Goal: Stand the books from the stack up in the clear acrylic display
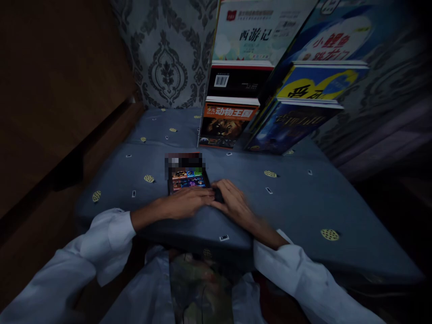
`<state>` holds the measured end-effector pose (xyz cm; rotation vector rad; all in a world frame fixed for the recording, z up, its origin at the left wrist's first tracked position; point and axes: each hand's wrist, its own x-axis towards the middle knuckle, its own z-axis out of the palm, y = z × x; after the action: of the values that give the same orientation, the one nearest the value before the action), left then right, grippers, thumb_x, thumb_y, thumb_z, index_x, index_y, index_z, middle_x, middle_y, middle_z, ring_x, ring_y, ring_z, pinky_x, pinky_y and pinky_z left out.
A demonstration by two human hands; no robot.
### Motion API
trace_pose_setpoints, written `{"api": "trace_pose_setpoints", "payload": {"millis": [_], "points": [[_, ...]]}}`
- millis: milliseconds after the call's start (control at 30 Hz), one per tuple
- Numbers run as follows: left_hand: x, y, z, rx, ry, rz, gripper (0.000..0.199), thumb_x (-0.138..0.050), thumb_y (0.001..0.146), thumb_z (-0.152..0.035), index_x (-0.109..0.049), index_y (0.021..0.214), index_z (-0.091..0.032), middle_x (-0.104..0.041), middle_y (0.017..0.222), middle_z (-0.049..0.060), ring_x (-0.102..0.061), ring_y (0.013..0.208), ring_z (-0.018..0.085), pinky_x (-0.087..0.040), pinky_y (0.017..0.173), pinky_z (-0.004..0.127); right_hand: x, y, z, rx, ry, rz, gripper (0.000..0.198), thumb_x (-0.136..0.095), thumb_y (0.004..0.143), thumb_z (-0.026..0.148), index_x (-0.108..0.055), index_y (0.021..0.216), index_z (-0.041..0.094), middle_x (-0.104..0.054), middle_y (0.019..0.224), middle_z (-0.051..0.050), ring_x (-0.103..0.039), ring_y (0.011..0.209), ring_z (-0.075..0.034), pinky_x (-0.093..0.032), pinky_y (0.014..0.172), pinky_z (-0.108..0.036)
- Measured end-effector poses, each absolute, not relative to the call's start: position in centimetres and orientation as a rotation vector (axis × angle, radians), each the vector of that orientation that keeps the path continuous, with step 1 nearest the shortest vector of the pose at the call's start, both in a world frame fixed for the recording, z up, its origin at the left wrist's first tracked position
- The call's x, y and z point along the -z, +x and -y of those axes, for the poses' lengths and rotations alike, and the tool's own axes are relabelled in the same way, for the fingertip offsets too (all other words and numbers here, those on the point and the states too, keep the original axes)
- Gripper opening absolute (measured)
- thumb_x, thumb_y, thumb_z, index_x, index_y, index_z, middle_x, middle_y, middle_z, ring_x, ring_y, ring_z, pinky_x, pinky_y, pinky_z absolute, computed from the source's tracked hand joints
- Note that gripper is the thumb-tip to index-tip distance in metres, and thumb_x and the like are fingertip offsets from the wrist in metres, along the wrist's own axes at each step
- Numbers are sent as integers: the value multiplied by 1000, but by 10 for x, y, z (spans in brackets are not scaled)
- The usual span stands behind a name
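Note:
A dark-edged rectangular thing with rows of small colourful pictures (188, 179) lies flat on the cloth-covered table; whether it is a book or a screen I cannot tell. Its far end is blurred into pixels. My left hand (184, 202) rests palm down across its near edge, fingers stretched out to the right and covering that part. At its near right corner, my right hand (232, 200) has its thumb and fingers around a black part, which shows between them. The fingertips of both hands meet or nearly meet there.
Beyond my hands stand upright books, with a lion-cover book (224, 126) at left and a dark blue book (290, 126) at right. A patterned wall (167, 67) is behind. Brown wooden furniture (60, 90) borders the left side of the grey-blue tablecloth (280, 202).

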<state>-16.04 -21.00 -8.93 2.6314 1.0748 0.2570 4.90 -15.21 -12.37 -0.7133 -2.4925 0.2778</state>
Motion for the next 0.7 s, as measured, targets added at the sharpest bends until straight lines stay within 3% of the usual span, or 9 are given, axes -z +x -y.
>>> {"api": "trace_pose_setpoints", "payload": {"millis": [133, 267, 433, 700], "points": [[89, -194, 187, -322, 2594, -1213, 40, -41, 97, -11, -58, 133, -18, -60, 140, 8, -54, 131, 17, -41, 112, 32, 120, 48, 157, -242, -728, 2559, 30, -55, 97, 37, -54, 122, 21, -63, 103, -10, -61, 96, -27, -54, 84, -44], [93, -244, 160, -464, 2384, -1864, 40, -38, 98, -13, -56, 133, -16, -55, 143, 11, -51, 133, 24, -40, 113, 43, 117, 47, 166, -219, -752, 2581, 31, -54, 97, 35, -58, 124, 21, -63, 101, -10, -60, 94, -27, -56, 82, -44], [95, -267, 156, -261, 2270, -2098, 40, -39, 98, -14, -55, 135, -13, -62, 128, 13, -58, 119, 25, -43, 106, 40, 117, 45, 175, -232, -790, 2617, 29, -50, 98, 29, -62, 123, 22, -63, 100, -10, -62, 89, -24, -58, 79, -41], [80, -253, 193, 29, 2262, -2321, 32, -39, 101, -24, -64, 117, -12, -65, 107, 14, -59, 103, 28, -49, 90, 39, 123, 46, 147, -189, -858, 2582, 31, -48, 97, 21, -66, 122, 22, -64, 106, -11, -62, 97, -25, -57, 84, -41]]}}
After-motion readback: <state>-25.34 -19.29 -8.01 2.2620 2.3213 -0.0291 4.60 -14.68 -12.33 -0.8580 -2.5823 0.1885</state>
